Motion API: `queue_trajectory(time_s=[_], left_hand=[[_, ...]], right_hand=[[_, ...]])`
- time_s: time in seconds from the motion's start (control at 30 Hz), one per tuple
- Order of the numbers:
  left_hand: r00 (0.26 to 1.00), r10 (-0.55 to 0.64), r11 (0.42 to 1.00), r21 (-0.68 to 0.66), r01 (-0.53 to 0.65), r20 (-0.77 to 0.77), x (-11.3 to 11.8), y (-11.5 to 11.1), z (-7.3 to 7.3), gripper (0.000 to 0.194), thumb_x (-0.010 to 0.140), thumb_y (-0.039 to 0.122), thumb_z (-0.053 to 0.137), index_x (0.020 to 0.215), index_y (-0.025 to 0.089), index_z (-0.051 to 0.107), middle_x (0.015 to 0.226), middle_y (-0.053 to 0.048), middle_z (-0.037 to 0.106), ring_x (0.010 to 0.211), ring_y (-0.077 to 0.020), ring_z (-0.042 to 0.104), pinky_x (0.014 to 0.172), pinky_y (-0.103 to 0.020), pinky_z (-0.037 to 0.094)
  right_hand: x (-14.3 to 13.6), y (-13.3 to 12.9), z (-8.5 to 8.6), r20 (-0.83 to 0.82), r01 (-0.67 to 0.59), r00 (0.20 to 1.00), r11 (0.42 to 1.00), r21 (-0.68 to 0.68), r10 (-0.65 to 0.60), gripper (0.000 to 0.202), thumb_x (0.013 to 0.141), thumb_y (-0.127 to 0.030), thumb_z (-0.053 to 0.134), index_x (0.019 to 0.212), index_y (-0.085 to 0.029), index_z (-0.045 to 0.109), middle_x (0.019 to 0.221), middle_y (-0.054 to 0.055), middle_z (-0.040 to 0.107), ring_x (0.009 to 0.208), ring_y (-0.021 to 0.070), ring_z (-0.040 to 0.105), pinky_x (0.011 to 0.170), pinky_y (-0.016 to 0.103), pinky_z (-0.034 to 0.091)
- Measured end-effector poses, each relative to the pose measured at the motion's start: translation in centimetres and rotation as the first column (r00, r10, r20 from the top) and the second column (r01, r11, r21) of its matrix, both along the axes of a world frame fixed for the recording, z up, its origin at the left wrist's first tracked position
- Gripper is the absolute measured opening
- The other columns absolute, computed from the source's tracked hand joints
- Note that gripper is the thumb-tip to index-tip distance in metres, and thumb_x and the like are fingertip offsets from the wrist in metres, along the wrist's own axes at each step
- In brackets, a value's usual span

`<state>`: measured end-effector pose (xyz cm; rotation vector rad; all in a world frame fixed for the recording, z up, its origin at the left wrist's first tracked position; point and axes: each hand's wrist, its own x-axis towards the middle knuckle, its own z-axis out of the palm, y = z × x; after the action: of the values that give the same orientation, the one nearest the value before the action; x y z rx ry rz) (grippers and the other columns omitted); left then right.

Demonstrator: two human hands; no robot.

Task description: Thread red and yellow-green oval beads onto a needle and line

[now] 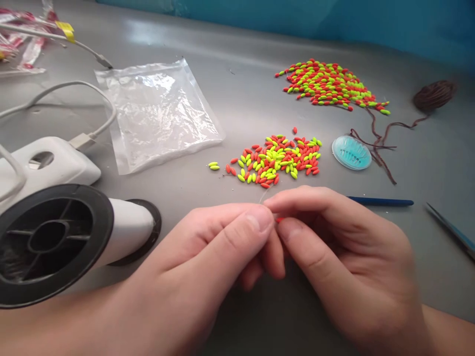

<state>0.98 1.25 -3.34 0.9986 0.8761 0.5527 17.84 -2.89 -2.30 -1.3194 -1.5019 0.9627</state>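
My left hand (222, 247) is closed, its thumb and forefinger pinching a thin clear line (264, 194) that curves up above the fingertips. Close against it, my right hand (334, 247) pinches a small red bead (280, 219), mostly covered by thumb and finger. The fingertips of both hands meet or nearly meet. Just beyond them lies a loose pile of red and yellow-green oval beads (274, 158). A larger heap of similar beads (330, 84) lies farther back on the grey table (245, 99).
At left are a big spool (129, 227), a white power strip (55, 158) with cables, and a clear plastic bag (159, 113). To the right lie a round blue case (351, 153), brown cord (434, 95), a blue stick (382, 201) and pointed tweezers (451, 230).
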Motion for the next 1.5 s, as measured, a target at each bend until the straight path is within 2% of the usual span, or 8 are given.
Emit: queue_trajectory(time_s=[0.2, 0.3, 0.4, 0.57, 0.7, 0.83, 1.0, 1.5], left_hand=[[0.999, -0.026, 0.999, -0.041, 0.027, 0.028, -1.2, -0.8, 0.1, 0.054, 0.102, 0.059, 0.046, 0.075, 0.018, 0.070, 0.065, -0.003, 0.055, 0.071, -0.0152, 0.052, 0.066, -0.025, 0.044], [0.995, -0.053, 0.995, -0.078, 0.060, 0.088, -1.7, -1.1, 0.0, 0.052, 0.106, 0.051, 0.043, 0.073, 0.018, 0.067, 0.066, 0.000, 0.051, 0.067, -0.0105, 0.046, 0.064, -0.022, 0.038], [0.991, -0.056, 0.992, -0.109, 0.070, 0.120, -1.6, -1.1, -0.1, 0.052, 0.106, 0.053, 0.044, 0.076, 0.018, 0.067, 0.066, 0.001, 0.050, 0.066, -0.0089, 0.045, 0.063, -0.021, 0.037], [0.990, -0.017, 0.985, -0.168, 0.041, 0.142, -1.2, -1.1, 0.0, 0.046, 0.105, 0.053, 0.049, 0.083, 0.018, 0.070, 0.071, 0.001, 0.059, 0.065, -0.0063, 0.053, 0.063, -0.018, 0.043], [0.982, -0.018, 0.989, -0.139, 0.045, 0.188, -1.0, -1.1, 0.0, 0.044, 0.107, 0.047, 0.046, 0.090, 0.017, 0.073, 0.082, -0.002, 0.071, 0.075, -0.0095, 0.068, 0.077, -0.020, 0.054], [0.973, -0.019, 0.990, -0.134, 0.051, 0.232, -1.0, -0.9, 0.0, 0.044, 0.107, 0.044, 0.044, 0.097, 0.015, 0.075, 0.091, -0.005, 0.076, 0.088, -0.0145, 0.073, 0.088, -0.024, 0.057], [0.967, -0.019, 0.990, -0.131, 0.054, 0.254, -0.8, -0.6, 0.1, 0.040, 0.105, 0.044, 0.052, 0.092, 0.012, 0.073, 0.088, -0.005, 0.074, 0.079, -0.0105, 0.071, 0.072, -0.018, 0.052], [0.975, -0.066, 0.987, -0.129, 0.095, 0.212, -0.7, -0.2, 0.1, 0.032, 0.100, 0.041, 0.066, 0.083, 0.014, 0.063, 0.075, 0.001, 0.064, 0.064, -0.0022, 0.057, 0.061, -0.014, 0.045]], right_hand=[[0.3, 0.4, 0.1, 0.006, -0.083, 0.996, 0.994, -0.069, 0.084, 0.010, 0.094, -0.012, 0.063, 0.092, -0.018, 0.071, 0.082, 0.000, 0.073, 0.070, 0.0090, 0.069, 0.064, 0.018, 0.055], [0.3, 0.6, 0.1, 0.018, -0.075, 0.997, 0.995, -0.061, 0.076, 0.010, 0.094, -0.013, 0.063, 0.091, -0.018, 0.072, 0.082, 0.001, 0.074, 0.071, 0.0100, 0.070, 0.064, 0.017, 0.056], [0.2, 0.5, 0.2, 0.033, -0.071, 0.997, 0.995, -0.069, 0.074, 0.010, 0.094, -0.015, 0.064, 0.089, -0.018, 0.072, 0.080, 0.001, 0.074, 0.069, 0.0106, 0.071, 0.061, 0.017, 0.056], [0.0, 0.6, 0.1, -0.090, -0.093, 0.993, 0.986, -0.139, 0.081, 0.010, 0.096, -0.014, 0.061, 0.092, -0.019, 0.069, 0.078, 0.001, 0.074, 0.067, 0.0115, 0.073, 0.064, 0.017, 0.061], [-0.1, 0.6, -0.1, -0.195, -0.112, 0.978, 0.979, -0.170, 0.078, 0.013, 0.102, -0.016, 0.056, 0.096, -0.020, 0.066, 0.066, -0.003, 0.067, 0.057, 0.0081, 0.069, 0.061, 0.014, 0.059], [-0.1, 0.4, -0.2, -0.167, -0.063, 0.985, 0.985, -0.158, 0.036, 0.017, 0.106, -0.021, 0.052, 0.093, -0.020, 0.064, 0.067, -0.003, 0.065, 0.055, 0.0072, 0.066, 0.056, 0.014, 0.056], [0.0, 0.3, -0.2, -0.210, -0.090, 0.976, 0.985, -0.150, 0.057, 0.019, 0.108, -0.020, 0.049, 0.094, -0.021, 0.061, 0.063, -0.005, 0.062, 0.056, 0.0056, 0.065, 0.059, 0.012, 0.056], [0.3, 0.2, -0.6, -0.122, -0.039, 0.992, 0.985, -0.167, 0.018, 0.015, 0.106, -0.023, 0.054, 0.094, -0.022, 0.063, 0.071, -0.006, 0.063, 0.064, 0.0019, 0.062, 0.064, 0.006, 0.052]])
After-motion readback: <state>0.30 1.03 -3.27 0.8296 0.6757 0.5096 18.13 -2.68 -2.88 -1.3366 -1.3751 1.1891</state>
